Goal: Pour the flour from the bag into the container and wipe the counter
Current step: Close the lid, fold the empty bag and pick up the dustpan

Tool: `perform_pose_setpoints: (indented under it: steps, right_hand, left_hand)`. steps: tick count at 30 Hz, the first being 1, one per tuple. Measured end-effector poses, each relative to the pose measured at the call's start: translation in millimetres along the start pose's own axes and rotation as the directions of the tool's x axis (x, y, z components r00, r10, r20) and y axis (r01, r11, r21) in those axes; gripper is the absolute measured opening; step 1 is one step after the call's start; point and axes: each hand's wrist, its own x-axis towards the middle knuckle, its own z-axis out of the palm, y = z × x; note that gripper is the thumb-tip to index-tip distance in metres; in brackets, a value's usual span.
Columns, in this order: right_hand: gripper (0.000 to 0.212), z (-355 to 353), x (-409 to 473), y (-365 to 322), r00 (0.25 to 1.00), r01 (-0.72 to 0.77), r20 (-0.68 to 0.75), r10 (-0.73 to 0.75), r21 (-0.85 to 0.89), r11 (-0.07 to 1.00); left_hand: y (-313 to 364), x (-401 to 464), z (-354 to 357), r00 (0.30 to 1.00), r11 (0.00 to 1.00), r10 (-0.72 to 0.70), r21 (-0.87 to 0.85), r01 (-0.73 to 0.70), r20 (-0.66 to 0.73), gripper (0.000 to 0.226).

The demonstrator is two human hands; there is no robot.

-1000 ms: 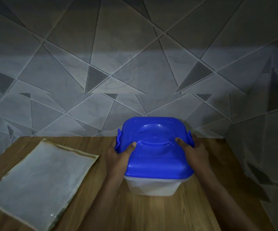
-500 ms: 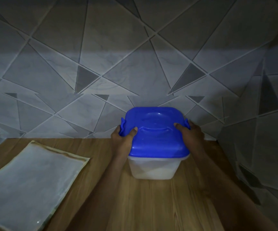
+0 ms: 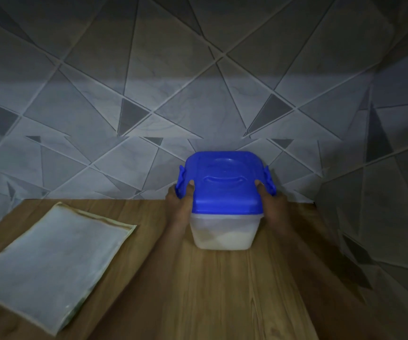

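A translucent white container (image 3: 222, 235) with flour showing in its lower part stands on the wooden counter (image 3: 198, 290), close to the tiled back wall. A blue lid (image 3: 225, 185) with side clips sits on top of it. My left hand (image 3: 179, 204) grips the container's left side, thumb on the lid. My right hand (image 3: 270, 207) grips its right side, thumb on the lid as well. A flat pale bag (image 3: 48, 261) lies on the counter at the left, away from both hands.
A grey tiled wall (image 3: 198, 106) with triangle patterns runs along the back, and another tiled wall (image 3: 382, 217) closes the right side. The light is dim. Bare wood lies between the bag and the container.
Both hands have pushed the lidded container away from me toward the back wall. The bag has stayed where it lay.
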Motion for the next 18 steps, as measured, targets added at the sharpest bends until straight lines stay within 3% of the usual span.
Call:
perform_pose_setpoints:
  steps: [3, 5, 8, 10, 14, 18]
  right_hand:
    - [0.061, -4, -38, 33, 1.000, -0.003, -0.005, 0.003, 0.009, 1.000]
    - [0.070, -1, -56, 60, 0.999, -0.015, 0.028, 0.015, 0.004, 1.000]
    - [0.075, 15, -87, 86, 0.988, -0.034, 0.150, 0.026, 0.054, 0.998]
    - [0.064, 29, -108, 91, 0.977, -0.002, 0.215, -0.013, 0.068, 0.998]
    - [0.012, 62, -135, 94, 0.941, 0.085, 0.322, -0.104, 0.073, 0.994]
    - [0.009, 105, -159, 94, 0.933, 0.094, 0.341, -0.115, 0.075, 0.993]
  left_hand:
    - [-19, -25, -16, 1.000, 0.999, -0.008, -0.052, 0.007, -0.020, 0.048]
    - [-39, -41, -30, 0.998, 0.998, -0.036, -0.047, 0.033, -0.047, 0.048]
    - [-51, -67, -48, 0.999, 0.997, -0.037, -0.075, 0.035, -0.023, 0.031]
    - [-58, -80, -61, 0.999, 0.992, -0.027, -0.121, 0.023, -0.029, 0.020]
    - [-65, -95, -96, 0.996, 0.993, -0.017, -0.115, 0.007, -0.082, 0.016]
    - [-82, -87, -147, 0.996, 1.000, -0.003, 0.002, 0.003, -0.088, 0.010]
